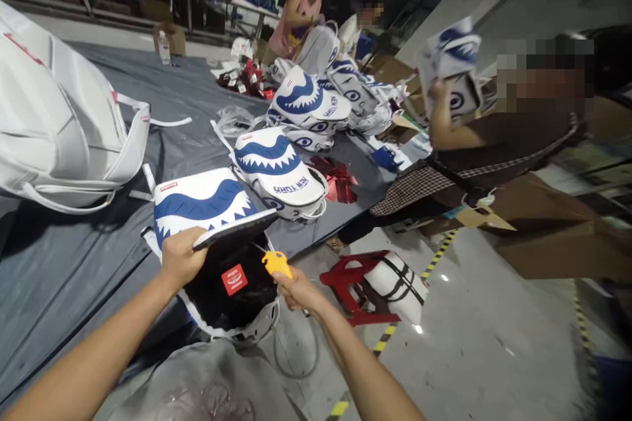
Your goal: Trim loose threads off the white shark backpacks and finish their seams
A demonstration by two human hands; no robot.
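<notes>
An open backpack [200, 197], white with a blue wave and tooth pattern, lies in front of me at the table's edge. My left hand [184, 253] is closed on the edge of its raised flap. The black lining [212, 299] shows inside, with a red square label [234, 279] on it. Over the right side of the opening, my right hand [296, 286] grips a small yellow hand tool [276, 263] with a thin tip pointing into the bag. The tool's exact kind is unclear.
Another shark-tooth backpack [276, 168] lies just beyond, with more piled behind. Stuffed white bags [54, 118] crowd the left. A co-worker [513, 125] at right lifts a backpack [451, 69]. A red stool [358, 286] stands on the floor; cardboard boxes [553, 223] sit behind.
</notes>
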